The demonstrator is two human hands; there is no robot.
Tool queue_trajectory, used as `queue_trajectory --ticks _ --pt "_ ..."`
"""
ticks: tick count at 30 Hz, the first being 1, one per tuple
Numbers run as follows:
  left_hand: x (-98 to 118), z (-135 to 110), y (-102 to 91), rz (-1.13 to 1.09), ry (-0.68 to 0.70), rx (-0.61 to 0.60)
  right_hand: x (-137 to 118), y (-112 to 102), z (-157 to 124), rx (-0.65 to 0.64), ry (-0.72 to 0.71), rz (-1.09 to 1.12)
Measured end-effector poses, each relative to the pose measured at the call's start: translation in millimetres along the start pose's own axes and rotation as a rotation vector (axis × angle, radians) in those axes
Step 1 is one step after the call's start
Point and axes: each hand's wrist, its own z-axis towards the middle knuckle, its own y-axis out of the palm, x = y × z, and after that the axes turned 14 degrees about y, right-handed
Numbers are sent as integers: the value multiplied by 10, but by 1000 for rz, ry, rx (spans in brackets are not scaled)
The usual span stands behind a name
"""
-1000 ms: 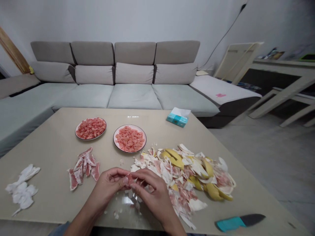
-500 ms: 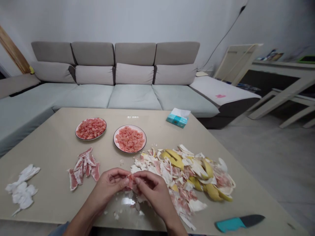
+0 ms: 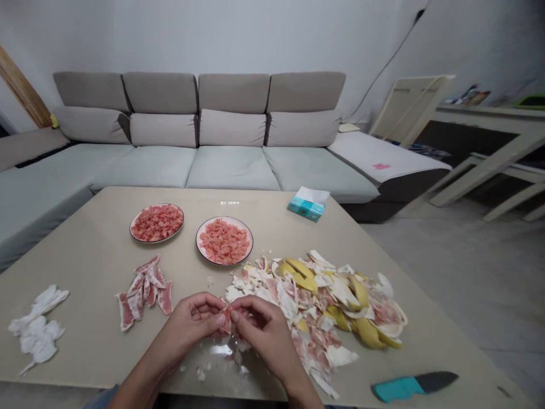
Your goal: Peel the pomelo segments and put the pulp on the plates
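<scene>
Between my fingertips is a small pink piece of pomelo flesh (image 3: 227, 321), partly hidden by the fingers. My left hand (image 3: 196, 318) pinches it from the left, and my right hand (image 3: 261, 326) pinches it from the right. Both hands are just above the table's near side. Left of them lies a small pile of pomelo segments (image 3: 147, 287) with whitish skin. Beyond my hands stand two plates of pink pulp, a nearer plate (image 3: 251, 250) and a farther plate (image 3: 133, 234). A heap of yellow peel (image 3: 298, 274) and white pith spreads beside my right hand.
A knife (image 3: 402, 388) with a teal handle lies at the table's near right, its dark blade pointing right. Crumpled tissues (image 3: 40, 332) are at the left. A blue tissue box (image 3: 307, 209) stands at the far right edge. Behind the table (image 3: 97, 261) is a grey sofa (image 3: 232, 165).
Both hands stay in nearly the same place. The fingertips have shifted slightly around the pomelo piece, and less of it shows. The other things have not moved.
</scene>
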Motion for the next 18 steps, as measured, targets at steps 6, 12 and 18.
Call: queue_trajectory --ticks 6,12,18 --pt "-23 7 -16 -25 -16 4 35 15 -18 -36 12 39" --pt "19 -13 -6 -115 -71 -49 72 -13 39 -212 142 291" --pt "38 -24 -22 -208 -115 -75 86 1 70 -353 269 547"
